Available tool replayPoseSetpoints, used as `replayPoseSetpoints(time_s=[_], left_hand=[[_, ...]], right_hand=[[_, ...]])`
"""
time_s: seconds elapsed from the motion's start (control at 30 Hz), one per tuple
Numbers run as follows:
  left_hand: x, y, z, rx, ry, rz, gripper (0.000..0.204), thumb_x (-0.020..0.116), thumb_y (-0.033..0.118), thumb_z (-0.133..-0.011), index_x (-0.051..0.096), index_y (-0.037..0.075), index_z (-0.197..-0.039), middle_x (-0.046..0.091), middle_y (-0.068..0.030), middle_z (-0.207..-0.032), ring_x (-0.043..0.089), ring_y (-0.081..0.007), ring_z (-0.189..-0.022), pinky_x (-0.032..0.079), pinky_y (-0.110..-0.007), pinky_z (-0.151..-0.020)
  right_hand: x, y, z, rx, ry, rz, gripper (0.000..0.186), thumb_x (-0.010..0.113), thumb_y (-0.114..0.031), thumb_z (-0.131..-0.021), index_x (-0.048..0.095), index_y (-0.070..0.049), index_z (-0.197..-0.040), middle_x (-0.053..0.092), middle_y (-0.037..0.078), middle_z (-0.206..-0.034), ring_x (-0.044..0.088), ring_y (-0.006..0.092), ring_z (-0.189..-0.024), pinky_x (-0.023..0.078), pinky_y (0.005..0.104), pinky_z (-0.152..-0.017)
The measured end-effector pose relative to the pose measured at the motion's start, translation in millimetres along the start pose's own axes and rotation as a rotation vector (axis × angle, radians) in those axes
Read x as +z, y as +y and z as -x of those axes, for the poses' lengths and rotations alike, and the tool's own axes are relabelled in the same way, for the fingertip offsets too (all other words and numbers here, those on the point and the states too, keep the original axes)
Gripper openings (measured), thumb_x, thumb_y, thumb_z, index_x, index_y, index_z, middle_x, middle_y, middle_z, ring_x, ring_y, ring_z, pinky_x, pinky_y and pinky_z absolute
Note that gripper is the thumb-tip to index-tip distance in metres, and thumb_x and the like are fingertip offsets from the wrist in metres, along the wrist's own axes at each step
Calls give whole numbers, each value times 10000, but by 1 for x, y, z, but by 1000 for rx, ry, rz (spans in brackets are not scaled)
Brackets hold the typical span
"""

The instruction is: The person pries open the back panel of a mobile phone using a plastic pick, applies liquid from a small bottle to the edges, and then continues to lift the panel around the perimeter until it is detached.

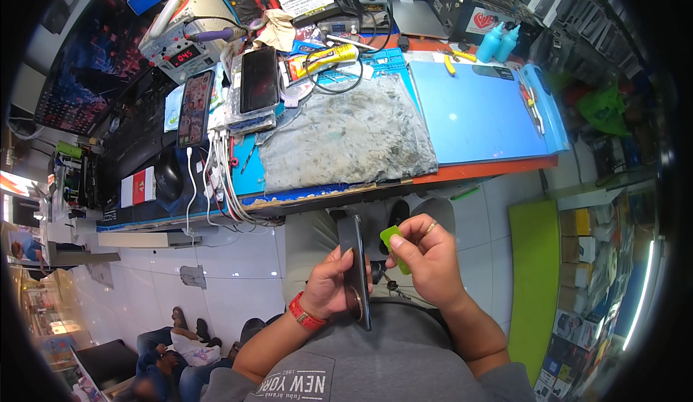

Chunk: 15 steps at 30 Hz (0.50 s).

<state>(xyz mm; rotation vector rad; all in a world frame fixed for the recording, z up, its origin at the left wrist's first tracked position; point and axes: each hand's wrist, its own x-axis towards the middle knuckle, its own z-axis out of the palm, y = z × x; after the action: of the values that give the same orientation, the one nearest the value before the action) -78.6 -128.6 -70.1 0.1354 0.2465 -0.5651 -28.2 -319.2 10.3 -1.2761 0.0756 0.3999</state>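
Note:
My left hand, with a red band at the wrist, grips a dark phone held edge-on over my lap, just below the bench. My right hand, a ring on one finger, pinches a small thin green plastic card between thumb and fingers, to the right of the phone and apart from it. Beyond both hands, a stained grey cloth lies on the bench beside a blue flat mat.
The cluttered bench holds two phones, white cables, a mouse, a power supply, a yellow tube, blue bottles and a monitor. Seated people are at lower left. A green board stands at right.

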Motion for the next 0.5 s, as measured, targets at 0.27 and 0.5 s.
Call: replayPoseSetpoints(time_s=[0.27,0.5], left_hand=[[11,-5,2,7,59,-48,274,619,238,-1000,534,63,-1194,660,-149,-1034,719,-326,-837,629,-438,-743],[23,-12,0,119,129,-203,309,633,203,-995,547,81,-1266,677,-109,-1084,719,-232,-896,625,-425,-768]], right_hand=[[6,7,6,1,-4,-73,96,652,-58,-983,574,-11,-1012,667,48,-936,661,85,-815,548,241,-724],[6,10,7,-39,6,-50,72,615,17,-968,546,0,-981,673,118,-968,682,136,-850,587,295,-768]])
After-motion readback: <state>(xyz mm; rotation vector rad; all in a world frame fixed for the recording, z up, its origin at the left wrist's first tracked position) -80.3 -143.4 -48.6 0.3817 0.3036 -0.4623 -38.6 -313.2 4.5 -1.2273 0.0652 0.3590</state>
